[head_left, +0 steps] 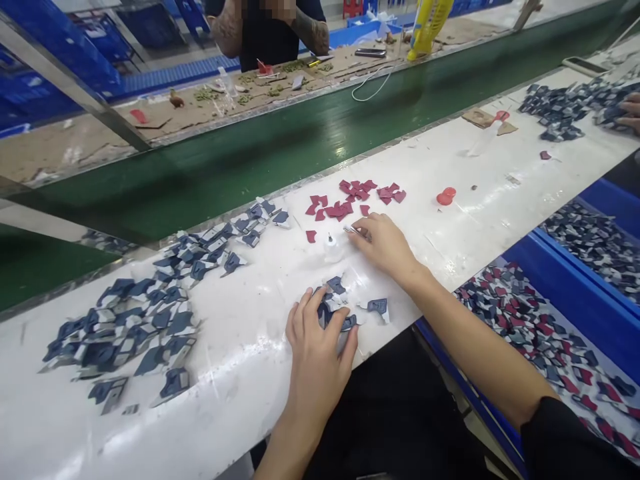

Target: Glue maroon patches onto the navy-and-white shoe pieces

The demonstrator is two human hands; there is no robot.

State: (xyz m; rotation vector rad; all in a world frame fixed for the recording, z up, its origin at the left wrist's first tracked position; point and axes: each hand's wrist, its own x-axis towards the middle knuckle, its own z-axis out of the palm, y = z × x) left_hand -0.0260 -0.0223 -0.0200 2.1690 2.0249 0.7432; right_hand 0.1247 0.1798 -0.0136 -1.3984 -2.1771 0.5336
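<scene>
My left hand (320,333) rests on the white work surface, its fingers curled over a few navy-and-white plastic pieces (336,285); the palm side is hidden. Another navy-and-white piece (379,307) lies just right of it. My right hand (384,245) pinches a small grey-and-white piece (351,229) between thumb and fingers, mostly covered by them. Left of that pinch stands a small translucent white bottle (331,249) with a thin dark tip. Small maroon pieces (340,211) are scattered just beyond the bottle and my right hand.
Navy-and-white pieces (145,320) spread along the left. A red round item (446,196) lies to the right. Blue bins (575,280) of pieces stand below the edge. A green belt (280,147) runs behind. A co-worker's hand (631,112) is far right; another person (270,33) is opposite.
</scene>
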